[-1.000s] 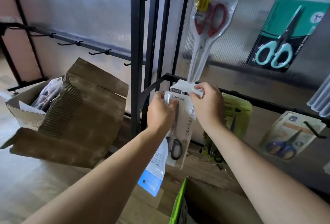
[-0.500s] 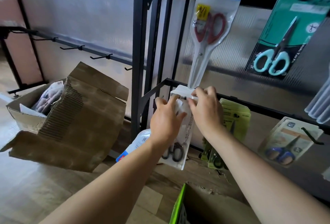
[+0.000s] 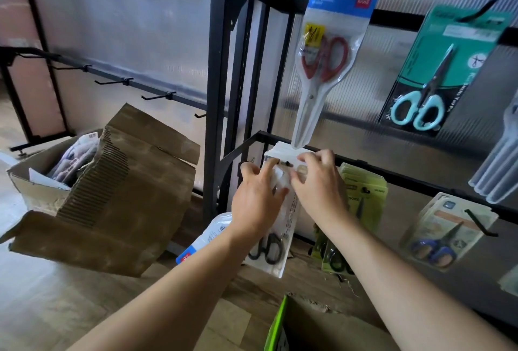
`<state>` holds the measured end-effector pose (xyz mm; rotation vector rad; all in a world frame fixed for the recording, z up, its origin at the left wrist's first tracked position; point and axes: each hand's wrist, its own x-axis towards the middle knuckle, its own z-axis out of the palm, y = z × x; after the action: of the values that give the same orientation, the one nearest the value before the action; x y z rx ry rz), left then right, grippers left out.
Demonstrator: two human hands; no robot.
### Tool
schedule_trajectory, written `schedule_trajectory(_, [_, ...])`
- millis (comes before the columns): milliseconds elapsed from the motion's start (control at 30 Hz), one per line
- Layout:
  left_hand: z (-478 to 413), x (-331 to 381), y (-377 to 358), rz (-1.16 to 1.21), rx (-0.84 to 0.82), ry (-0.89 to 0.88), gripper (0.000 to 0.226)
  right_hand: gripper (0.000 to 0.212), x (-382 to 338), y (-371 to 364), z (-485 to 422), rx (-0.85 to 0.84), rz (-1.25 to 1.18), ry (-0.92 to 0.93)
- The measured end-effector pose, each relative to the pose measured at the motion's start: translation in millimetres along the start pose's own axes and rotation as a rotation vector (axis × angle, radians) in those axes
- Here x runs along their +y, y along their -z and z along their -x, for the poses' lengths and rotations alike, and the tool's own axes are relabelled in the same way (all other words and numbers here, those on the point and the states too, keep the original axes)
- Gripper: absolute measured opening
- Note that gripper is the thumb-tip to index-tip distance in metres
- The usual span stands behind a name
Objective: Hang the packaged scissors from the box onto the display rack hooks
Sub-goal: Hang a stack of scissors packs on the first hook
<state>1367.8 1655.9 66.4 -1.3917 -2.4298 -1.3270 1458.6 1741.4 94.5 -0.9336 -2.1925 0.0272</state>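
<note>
2 hands (image 3: 256,199) (image 3: 318,186), 2 cardboard boxes (image 3: 126,210) (image 3: 276,328), 1 red-handled scissors pack (image 3: 333,51)

A white pack (image 3: 283,238) of black-handled scissors hangs upright, its top at the tip of a black hook (image 3: 286,164) on the rack's (image 3: 215,70) lower rail. The open cardboard box (image 3: 92,205) sits left of it.
</note>
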Motion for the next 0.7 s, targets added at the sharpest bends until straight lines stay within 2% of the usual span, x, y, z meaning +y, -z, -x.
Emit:
schedule_trajectory(233, [1.5, -0.3, -7.0, 0.055, 0.036, -0.001, 0.051, 0.033, 3.2, -2.3, 8.5, 0.003, -0.041, 0.071])
schedule_trajectory(367, [-0.9, 1.6, -5.6, 0.092, 0.049, 0.011, 0.057, 0.034, 5.2, -2.5, 8.5, 0.031, -0.128, 0.068])
schedule_trajectory(533, [0.4, 6.8, 0.5, 0.173, 0.068, 0.085, 0.076, 0.03, 5.8, -0.7, 12.8, 0.107, -0.281, 0.016])
schedule_trajectory(600, [1.7, 7.1, 3.2, 0.266, 0.068, 0.12, 0.063, 0.026, 8.9, 6.3, 13.2, 0.114, -0.368, -0.056])
schedule_trajectory(700, [7.2, 5.3, 4.6, 0.438, 0.02, 0.079, 0.024, 0.019, 19.8, 18.5, 15.7, 0.012, -0.47, -0.14])
